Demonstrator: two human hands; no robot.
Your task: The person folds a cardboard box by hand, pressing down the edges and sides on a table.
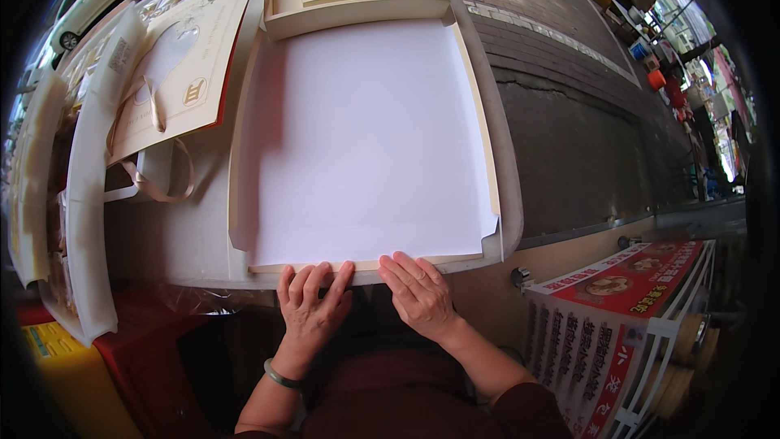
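Note:
A wide cardboard sheet (366, 138), white on its upper face with cream edges, lies on the grey table before me. Its side edges stand up a little, and notches show at the near corners. My left hand (313, 301) rests its fingertips on the near edge, left of the middle. Beside it, my right hand (418, 294) lays outstretched fingers along the same edge. Both hands are open and grip nothing; the thumbs are partly hidden. Across the far end of the sheet sits a shallow cream box (357, 20) with several small patterned cards or packets in it.
At the left, a cream gift bag (183, 65) with ribbon handles leans against white plastic crates (89, 179) of packaged goods. Below are a red crate (146, 366) and a yellow one (69, 374). A red-and-white sign stand (601, 317) is at the right, beside the pavement (561, 73).

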